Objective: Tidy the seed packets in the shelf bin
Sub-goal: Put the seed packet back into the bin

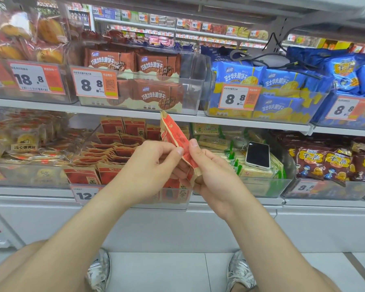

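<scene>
A red and tan seed packet [173,133] stands nearly upright in front of the lower shelf, held by both hands. My left hand [150,165] pinches its left side with thumb and fingers. My right hand [211,171] grips its lower right edge, thumb on the front. Behind them a clear shelf bin [80,186] holds several matching red packets [112,152], some upright at the back and front, others lying flat and askew in the middle.
A phone [258,155] lies on green-and-yellow wafer packs in the bin to the right. The upper shelf carries brown [135,62] and blue biscuit packs [240,72] with orange price tags. White floor tiles and my two shoes show below.
</scene>
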Action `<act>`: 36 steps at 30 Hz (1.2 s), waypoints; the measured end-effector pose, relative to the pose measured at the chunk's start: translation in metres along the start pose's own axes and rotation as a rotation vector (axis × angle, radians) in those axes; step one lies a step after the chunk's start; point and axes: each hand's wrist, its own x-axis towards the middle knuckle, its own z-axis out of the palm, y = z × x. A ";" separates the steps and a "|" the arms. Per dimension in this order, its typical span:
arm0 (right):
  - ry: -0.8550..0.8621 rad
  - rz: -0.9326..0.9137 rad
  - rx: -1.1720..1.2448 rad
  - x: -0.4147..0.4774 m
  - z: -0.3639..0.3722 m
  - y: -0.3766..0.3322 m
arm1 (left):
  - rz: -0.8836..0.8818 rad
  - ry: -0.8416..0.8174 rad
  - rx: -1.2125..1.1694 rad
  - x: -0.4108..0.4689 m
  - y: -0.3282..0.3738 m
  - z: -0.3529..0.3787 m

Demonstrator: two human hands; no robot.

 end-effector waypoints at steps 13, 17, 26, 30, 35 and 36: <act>-0.023 -0.371 -0.449 0.000 -0.016 -0.012 | 0.236 0.473 0.557 0.000 -0.014 -0.006; 0.063 -0.494 -0.638 0.001 -0.029 -0.017 | 0.241 0.314 0.690 0.007 -0.020 -0.010; 0.303 -0.610 -0.739 0.011 -0.039 -0.022 | 0.186 0.326 0.324 0.036 -0.024 -0.013; 0.363 -0.716 -0.853 0.025 -0.043 -0.020 | 0.017 0.305 0.401 0.043 -0.033 -0.018; 0.120 -0.668 -1.214 0.051 -0.037 -0.012 | 0.067 -0.151 0.655 0.042 -0.041 -0.023; 0.077 -0.645 -1.278 0.056 -0.033 -0.009 | 0.061 -0.213 0.707 0.044 -0.045 -0.022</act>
